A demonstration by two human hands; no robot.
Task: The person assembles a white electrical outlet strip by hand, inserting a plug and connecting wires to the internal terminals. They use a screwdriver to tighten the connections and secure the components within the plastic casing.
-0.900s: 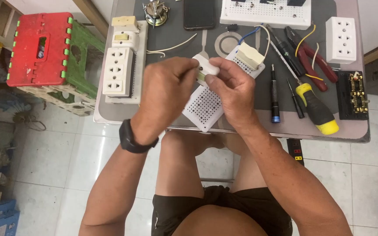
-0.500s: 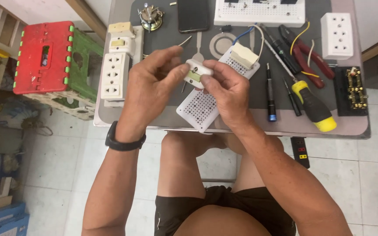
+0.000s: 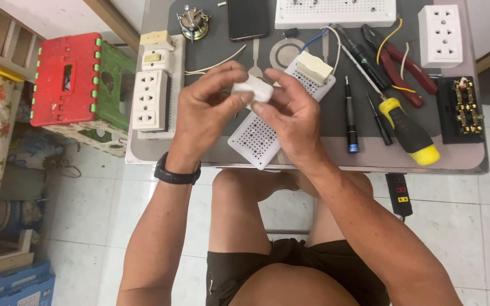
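Gripping small white switch block w/ both hands, left & right, above perforated white board.

Small grey table under my hands, crowded with electrical parts.

Directly beneath my hands lies a white perforated board with a cream switch block on its far end. Left of my left hand I see a white socket strip with 3 outlets. Beyond my hands sit a dark phone and a 2nd perforated board. Right of my right hand lie a blue-tipped screwdriver, a yellow-handled screwdriver, red pliers, a white socket block and a black terminal block.
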